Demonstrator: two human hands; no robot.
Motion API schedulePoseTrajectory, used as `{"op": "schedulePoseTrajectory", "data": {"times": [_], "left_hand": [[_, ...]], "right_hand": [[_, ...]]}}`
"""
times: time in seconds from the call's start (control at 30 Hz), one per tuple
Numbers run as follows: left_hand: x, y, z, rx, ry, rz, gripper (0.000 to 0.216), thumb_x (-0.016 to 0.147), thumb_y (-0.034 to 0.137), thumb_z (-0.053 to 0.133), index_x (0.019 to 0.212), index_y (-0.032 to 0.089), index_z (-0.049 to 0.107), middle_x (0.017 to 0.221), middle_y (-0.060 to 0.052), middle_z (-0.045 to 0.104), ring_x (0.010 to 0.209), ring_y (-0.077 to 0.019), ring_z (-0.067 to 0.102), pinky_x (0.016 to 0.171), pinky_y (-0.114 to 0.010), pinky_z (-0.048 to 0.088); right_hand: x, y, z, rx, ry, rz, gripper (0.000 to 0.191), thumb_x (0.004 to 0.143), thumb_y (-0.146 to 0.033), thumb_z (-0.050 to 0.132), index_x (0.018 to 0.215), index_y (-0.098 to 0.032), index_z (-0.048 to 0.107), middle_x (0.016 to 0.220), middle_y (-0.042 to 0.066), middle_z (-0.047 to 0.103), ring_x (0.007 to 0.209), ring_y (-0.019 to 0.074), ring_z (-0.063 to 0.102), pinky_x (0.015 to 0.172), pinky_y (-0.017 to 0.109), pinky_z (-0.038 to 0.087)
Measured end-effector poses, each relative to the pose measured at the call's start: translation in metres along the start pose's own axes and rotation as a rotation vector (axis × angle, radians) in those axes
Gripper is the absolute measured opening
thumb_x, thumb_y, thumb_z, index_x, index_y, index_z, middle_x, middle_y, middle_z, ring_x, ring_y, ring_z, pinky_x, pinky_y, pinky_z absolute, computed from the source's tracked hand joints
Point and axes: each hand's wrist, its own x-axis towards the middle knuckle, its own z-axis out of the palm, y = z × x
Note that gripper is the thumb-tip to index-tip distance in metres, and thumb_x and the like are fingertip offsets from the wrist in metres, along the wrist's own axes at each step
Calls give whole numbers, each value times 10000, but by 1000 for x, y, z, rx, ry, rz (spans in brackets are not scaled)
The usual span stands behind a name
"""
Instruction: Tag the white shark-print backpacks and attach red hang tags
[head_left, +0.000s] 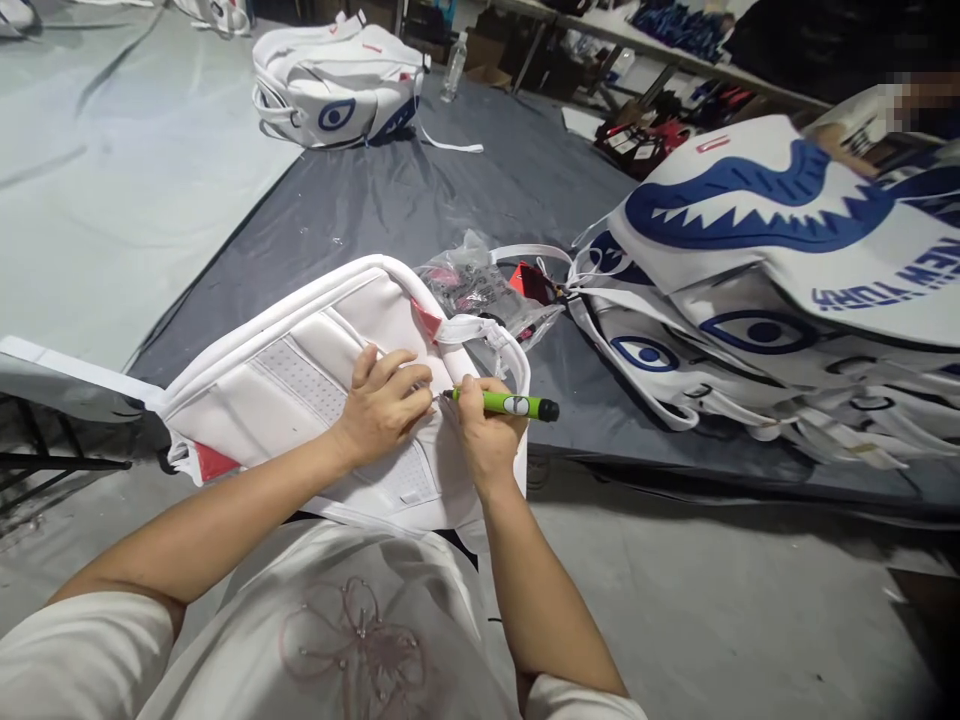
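A white backpack (pixel 300 330) lies across my lap and the table edge, its padded back panel facing up, with red corner patches. My left hand (pixel 386 405) presses on this panel with bent fingers, its thumb hidden; the fingertips seem to pinch the panel's surface near the pen's tip. In my right hand (pixel 491 430) is a green marker pen (pixel 510 403) with a black end, held between thumb and fingers. Its thin tip points left and meets the panel beside my left fingertips. A white handle loop (pixel 517 355) arches just beyond my right hand.
White backpacks with blue shark faces (pixel 750 210) are stacked at the right. Another white backpack (pixel 337 90) stands at the back near a clear bottle (pixel 454 68). A plastic bag with tags (pixel 472 285) lies on the dark-covered table (pixel 510 170). Part of another person (pixel 855 125) shows far right.
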Motion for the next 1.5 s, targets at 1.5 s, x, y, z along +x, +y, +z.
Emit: {"op": "schedulePoseTrajectory", "data": {"times": [1.5], "left_hand": [[1, 1, 13, 71, 122, 4, 114, 910, 251, 605, 802, 214, 606, 1028, 5, 699, 1163, -174, 559, 1266, -373, 35]], "right_hand": [[18, 4, 9, -281, 4, -163, 393, 899, -530, 485, 655, -226, 535, 548, 13, 574, 508, 182, 557, 524, 318, 425]]}}
